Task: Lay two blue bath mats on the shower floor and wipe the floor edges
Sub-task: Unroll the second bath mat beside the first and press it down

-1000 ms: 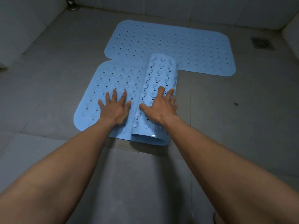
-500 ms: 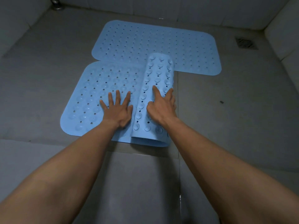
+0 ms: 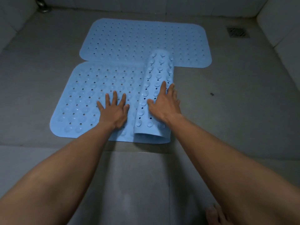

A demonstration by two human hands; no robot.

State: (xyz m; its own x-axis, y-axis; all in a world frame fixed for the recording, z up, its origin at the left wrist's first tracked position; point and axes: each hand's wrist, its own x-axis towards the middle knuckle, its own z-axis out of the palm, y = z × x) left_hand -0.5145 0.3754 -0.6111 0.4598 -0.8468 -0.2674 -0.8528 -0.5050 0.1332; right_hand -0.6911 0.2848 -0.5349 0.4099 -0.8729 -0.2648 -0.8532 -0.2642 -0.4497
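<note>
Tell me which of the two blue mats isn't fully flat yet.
The near mat, under both hands: its right part is curled up in a roll showing suction cups. The far mat by the back wall lies completely flat.

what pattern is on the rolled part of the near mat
Rows of round suction cups and small holes, light blue, on the rolled part; seen in the head view.

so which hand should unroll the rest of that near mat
Right. The right hand lies on the rolled part of the near mat and could push it rightward. The left hand is pressed flat on the spread part, anchoring it.
</note>
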